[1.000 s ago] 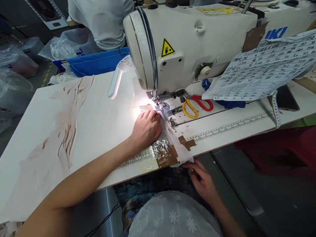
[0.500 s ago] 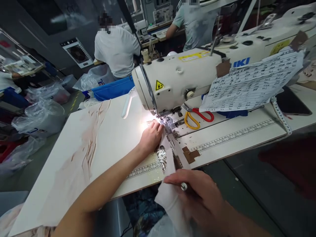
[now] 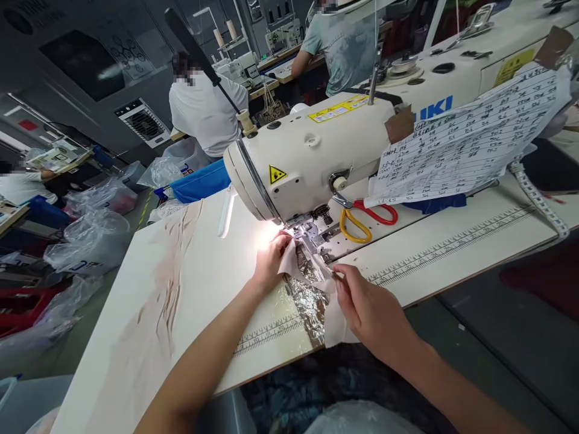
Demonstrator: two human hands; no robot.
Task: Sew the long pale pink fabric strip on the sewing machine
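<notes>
A pale strip of fabric [image 3: 337, 322] runs from the presser foot of the sewing machine [image 3: 312, 163] toward the table's front edge. Under the lamp, beside the needle area, my left hand [image 3: 270, 260] pinches the strip's far end, its fingertips partly hidden. My right hand [image 3: 368, 301] is closed on the strip nearer to me, thumb against fingers, to the right of the metal guide [image 3: 316, 256]. Shiny clear tape [image 3: 310, 301] covers the tabletop below the strip. Scissors with one yellow and one red handle [image 3: 355, 234] lie right of the needle.
Pale, wrinkled fabric pieces [image 3: 158, 319] lie along the table's left side. A sheet of handwriting [image 3: 465, 141] hangs on the machine, with a tape measure [image 3: 540, 196] nearby. A printed ruler [image 3: 452, 247] follows the front edge. Two people sit beyond, near bagged bins [image 3: 90, 241].
My right hand has moved up and away from me, from the table's edge to beside the guide. The metal-tipped tool seen in it earlier no longer shows. The strip's near end has shifted up.
</notes>
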